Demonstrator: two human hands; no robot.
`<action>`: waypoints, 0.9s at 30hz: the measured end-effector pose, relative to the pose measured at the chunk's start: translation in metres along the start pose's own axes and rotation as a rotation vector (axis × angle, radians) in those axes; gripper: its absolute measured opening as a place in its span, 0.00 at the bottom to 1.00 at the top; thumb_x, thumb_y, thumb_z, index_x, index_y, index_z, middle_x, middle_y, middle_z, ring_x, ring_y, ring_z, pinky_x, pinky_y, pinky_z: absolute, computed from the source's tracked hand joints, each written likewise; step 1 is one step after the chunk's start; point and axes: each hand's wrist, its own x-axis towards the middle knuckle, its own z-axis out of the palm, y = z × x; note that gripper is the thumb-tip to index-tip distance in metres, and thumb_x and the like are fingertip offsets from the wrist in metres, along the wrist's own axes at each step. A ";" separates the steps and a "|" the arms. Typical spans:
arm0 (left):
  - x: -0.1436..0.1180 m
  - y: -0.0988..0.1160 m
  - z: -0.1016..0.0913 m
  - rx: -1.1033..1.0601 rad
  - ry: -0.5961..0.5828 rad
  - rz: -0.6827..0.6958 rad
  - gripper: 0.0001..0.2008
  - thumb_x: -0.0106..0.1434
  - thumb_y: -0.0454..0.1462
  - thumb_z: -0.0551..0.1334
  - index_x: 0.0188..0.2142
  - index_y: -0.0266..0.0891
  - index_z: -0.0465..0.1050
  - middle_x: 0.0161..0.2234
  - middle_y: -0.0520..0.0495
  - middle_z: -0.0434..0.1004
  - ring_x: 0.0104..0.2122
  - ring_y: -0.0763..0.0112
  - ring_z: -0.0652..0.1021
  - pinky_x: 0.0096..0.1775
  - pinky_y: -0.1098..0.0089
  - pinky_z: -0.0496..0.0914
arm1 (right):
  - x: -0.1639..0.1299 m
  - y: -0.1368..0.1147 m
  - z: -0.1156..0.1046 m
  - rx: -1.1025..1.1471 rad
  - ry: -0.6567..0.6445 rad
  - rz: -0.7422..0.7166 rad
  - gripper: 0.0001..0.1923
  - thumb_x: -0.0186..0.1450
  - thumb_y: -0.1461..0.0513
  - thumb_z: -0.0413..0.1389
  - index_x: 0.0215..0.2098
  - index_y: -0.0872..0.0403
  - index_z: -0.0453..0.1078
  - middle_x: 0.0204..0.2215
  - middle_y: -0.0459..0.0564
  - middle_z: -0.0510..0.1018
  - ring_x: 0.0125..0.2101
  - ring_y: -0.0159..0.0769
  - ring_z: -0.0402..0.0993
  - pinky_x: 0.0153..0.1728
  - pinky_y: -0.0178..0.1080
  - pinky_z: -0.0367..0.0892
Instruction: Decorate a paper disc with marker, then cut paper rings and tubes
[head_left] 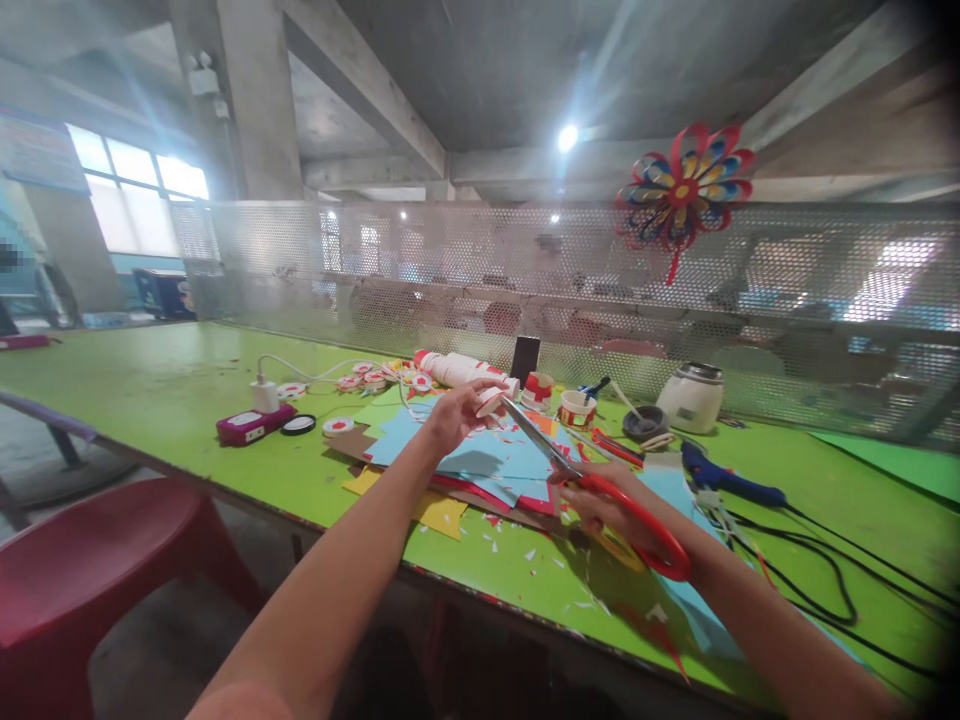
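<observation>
At the centre of the frame the left hand (459, 410) pinches a small white and red paper piece (491, 402) above a spread of blue paper sheets (495, 462). Lower right of centre, the right hand (607, 510) grips red-handled scissors (592, 488), blades parted and pointing up-left at the piece. All lies on a green bench (150, 390) strewn with scraps. A blue glue gun (724, 482) rests to the right, a paper pinwheel (682, 190) hangs upper right, and a red stool (97, 580) stands lower left.
</observation>
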 end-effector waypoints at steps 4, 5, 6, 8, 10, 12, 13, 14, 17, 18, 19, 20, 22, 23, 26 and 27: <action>-0.001 -0.001 0.001 -0.014 -0.009 0.009 0.24 0.43 0.33 0.55 0.41 0.32 0.74 0.35 0.41 0.78 0.31 0.66 0.76 0.29 0.71 0.65 | -0.003 -0.006 -0.003 0.061 0.012 -0.039 0.17 0.64 0.52 0.50 0.33 0.55 0.74 0.16 0.45 0.71 0.22 0.35 0.71 0.28 0.38 0.69; 0.000 -0.001 0.001 -0.015 -0.007 0.014 0.23 0.43 0.33 0.55 0.41 0.32 0.74 0.35 0.41 0.78 0.31 0.66 0.76 0.29 0.71 0.65 | -0.004 -0.007 -0.003 0.078 0.008 -0.060 0.17 0.65 0.52 0.50 0.27 0.54 0.73 0.15 0.45 0.71 0.23 0.34 0.71 0.32 0.39 0.70; 0.000 -0.001 0.001 -0.015 -0.005 0.018 0.23 0.43 0.33 0.55 0.41 0.32 0.74 0.35 0.41 0.78 0.31 0.66 0.76 0.29 0.71 0.65 | -0.004 -0.007 -0.002 0.101 0.000 -0.081 0.20 0.66 0.53 0.50 0.21 0.53 0.70 0.15 0.45 0.70 0.23 0.34 0.72 0.37 0.40 0.70; -0.001 -0.002 0.002 -0.017 0.000 0.025 0.23 0.44 0.32 0.55 0.41 0.33 0.74 0.35 0.42 0.78 0.31 0.66 0.76 0.29 0.71 0.65 | -0.004 -0.006 -0.001 0.152 -0.023 -0.105 0.25 0.67 0.53 0.49 0.13 0.52 0.63 0.14 0.44 0.68 0.23 0.32 0.71 0.46 0.41 0.67; -0.001 -0.002 0.003 -0.019 0.002 0.027 0.23 0.44 0.32 0.55 0.41 0.33 0.75 0.36 0.42 0.78 0.32 0.66 0.76 0.30 0.71 0.66 | -0.003 -0.006 0.000 0.192 -0.049 -0.087 0.27 0.67 0.52 0.49 0.12 0.52 0.60 0.13 0.43 0.67 0.21 0.30 0.70 0.49 0.42 0.66; -0.001 -0.001 0.004 -0.019 -0.002 0.025 0.22 0.44 0.32 0.55 0.40 0.33 0.75 0.38 0.41 0.78 0.32 0.67 0.76 0.30 0.71 0.66 | -0.004 -0.008 0.000 0.210 -0.059 -0.056 0.27 0.67 0.51 0.49 0.12 0.51 0.60 0.13 0.43 0.67 0.20 0.30 0.69 0.45 0.41 0.68; -0.002 -0.001 0.004 -0.017 -0.006 0.023 0.22 0.43 0.31 0.55 0.39 0.33 0.75 0.38 0.40 0.78 0.32 0.67 0.76 0.30 0.71 0.65 | -0.004 -0.009 0.000 0.212 -0.057 -0.042 0.27 0.67 0.51 0.49 0.12 0.51 0.60 0.13 0.43 0.67 0.19 0.30 0.68 0.41 0.40 0.69; -0.002 -0.001 0.004 -0.014 -0.010 0.020 0.22 0.43 0.31 0.55 0.39 0.32 0.76 0.38 0.40 0.78 0.31 0.67 0.75 0.30 0.71 0.65 | -0.005 -0.010 -0.001 0.213 -0.053 -0.032 0.27 0.66 0.50 0.49 0.13 0.52 0.61 0.13 0.44 0.68 0.19 0.30 0.68 0.37 0.38 0.70; -0.001 -0.002 0.004 -0.007 -0.019 0.014 0.22 0.43 0.32 0.55 0.39 0.32 0.76 0.36 0.40 0.78 0.30 0.68 0.75 0.29 0.70 0.65 | -0.006 -0.011 -0.001 0.215 -0.058 -0.009 0.27 0.66 0.49 0.49 0.14 0.52 0.62 0.13 0.44 0.67 0.18 0.29 0.66 0.26 0.34 0.67; -0.001 -0.002 0.004 -0.006 -0.020 0.014 0.22 0.43 0.32 0.55 0.39 0.32 0.76 0.36 0.40 0.78 0.29 0.68 0.74 0.29 0.70 0.65 | -0.006 -0.011 -0.001 0.215 -0.061 -0.007 0.27 0.66 0.49 0.49 0.14 0.53 0.62 0.13 0.44 0.67 0.18 0.28 0.66 0.25 0.33 0.66; -0.001 -0.002 0.004 -0.005 -0.019 0.015 0.22 0.43 0.32 0.55 0.39 0.32 0.76 0.35 0.40 0.78 0.29 0.68 0.74 0.29 0.70 0.65 | -0.006 -0.009 0.000 0.216 -0.060 -0.006 0.27 0.66 0.48 0.49 0.14 0.53 0.62 0.13 0.43 0.67 0.18 0.28 0.66 0.24 0.33 0.65; -0.001 -0.003 0.003 -0.003 -0.018 0.016 0.22 0.43 0.32 0.55 0.39 0.32 0.76 0.36 0.40 0.78 0.29 0.68 0.74 0.29 0.69 0.65 | -0.006 -0.008 0.000 0.217 -0.059 -0.004 0.27 0.66 0.48 0.49 0.14 0.53 0.62 0.13 0.43 0.67 0.17 0.28 0.66 0.24 0.32 0.65; -0.001 -0.003 0.003 -0.001 -0.017 0.017 0.22 0.44 0.32 0.55 0.39 0.32 0.76 0.37 0.40 0.78 0.29 0.68 0.74 0.30 0.69 0.65 | -0.005 -0.005 0.001 0.216 -0.050 -0.007 0.27 0.66 0.48 0.49 0.14 0.53 0.62 0.13 0.43 0.66 0.17 0.27 0.65 0.25 0.32 0.65; -0.001 -0.003 0.003 0.001 -0.017 0.016 0.22 0.44 0.32 0.55 0.39 0.33 0.76 0.37 0.40 0.78 0.29 0.68 0.74 0.30 0.69 0.65 | -0.005 -0.004 0.001 0.216 -0.046 -0.012 0.28 0.67 0.48 0.49 0.14 0.53 0.62 0.13 0.43 0.66 0.17 0.27 0.65 0.26 0.33 0.66; -0.001 -0.003 0.003 0.002 -0.021 0.015 0.23 0.43 0.32 0.54 0.40 0.33 0.76 0.38 0.40 0.78 0.31 0.67 0.75 0.30 0.70 0.65 | -0.004 -0.002 0.002 0.211 -0.039 -0.026 0.27 0.67 0.48 0.48 0.14 0.53 0.63 0.13 0.43 0.67 0.17 0.27 0.65 0.29 0.34 0.67; -0.001 -0.003 0.003 0.001 -0.023 0.015 0.23 0.43 0.32 0.54 0.39 0.33 0.76 0.38 0.40 0.78 0.31 0.67 0.75 0.30 0.70 0.65 | -0.004 -0.001 0.002 0.209 -0.039 -0.030 0.27 0.67 0.48 0.48 0.15 0.53 0.63 0.13 0.43 0.67 0.18 0.28 0.65 0.29 0.34 0.67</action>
